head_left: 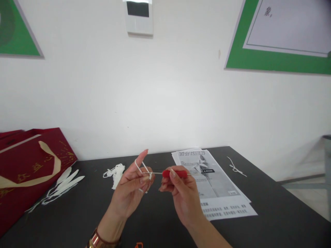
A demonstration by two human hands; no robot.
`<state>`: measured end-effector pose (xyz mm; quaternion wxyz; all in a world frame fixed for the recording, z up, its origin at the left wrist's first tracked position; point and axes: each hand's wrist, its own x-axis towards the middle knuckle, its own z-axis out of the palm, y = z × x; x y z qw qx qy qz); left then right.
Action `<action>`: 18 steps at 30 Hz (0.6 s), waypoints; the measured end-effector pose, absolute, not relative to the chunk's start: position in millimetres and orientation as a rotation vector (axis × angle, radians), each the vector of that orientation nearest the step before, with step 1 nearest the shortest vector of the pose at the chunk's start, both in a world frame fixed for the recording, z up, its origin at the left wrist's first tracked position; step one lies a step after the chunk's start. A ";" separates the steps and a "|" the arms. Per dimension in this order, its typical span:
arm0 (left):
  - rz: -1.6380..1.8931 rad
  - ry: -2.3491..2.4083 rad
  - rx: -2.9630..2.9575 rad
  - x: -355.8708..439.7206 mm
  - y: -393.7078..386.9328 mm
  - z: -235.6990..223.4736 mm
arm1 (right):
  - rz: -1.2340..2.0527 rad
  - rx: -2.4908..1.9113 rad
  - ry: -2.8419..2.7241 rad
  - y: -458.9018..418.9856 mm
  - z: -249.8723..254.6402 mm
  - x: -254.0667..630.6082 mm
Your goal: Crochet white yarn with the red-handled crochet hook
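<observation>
My right hand (pixel 181 193) grips the red handle of a crochet hook (pixel 178 174), its thin metal shaft pointing left. White yarn (pixel 139 166) runs around the raised index finger of my left hand (pixel 130 193). The thumb and other fingers of that hand pinch the yarn beside the hook's tip. The shaft passes at the yarn between both hands, above the black table; whether a loop sits on the hook is too small to tell.
Behind my left hand lies a loose heap of white yarn (pixel 117 174). White crocheted petals (pixel 64 184) lie by a dark red gift bag (pixel 33 165). Printed sheets (pixel 217 186) lie right, near a short white yarn piece (pixel 236 168). An orange item (pixel 139 245) shows at the bottom edge.
</observation>
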<state>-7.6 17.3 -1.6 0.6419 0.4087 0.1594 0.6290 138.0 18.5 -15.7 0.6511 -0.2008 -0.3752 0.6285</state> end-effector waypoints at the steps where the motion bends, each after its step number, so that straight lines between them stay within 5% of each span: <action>1: 1.450 0.387 0.938 -7.1 17.2 -1.3 | 1.357 -0.475 -0.892 17.4 -15.8 137.9; 13: 1.604 0.522 0.914 7.5 15.5 -2.8 | 0.218 -0.516 -1.689 3.4 -25.6 148.1; 18: 1.532 0.391 0.727 9.0 11.8 0.2 | 0.040 -0.348 -1.873 12.1 -31.5 152.2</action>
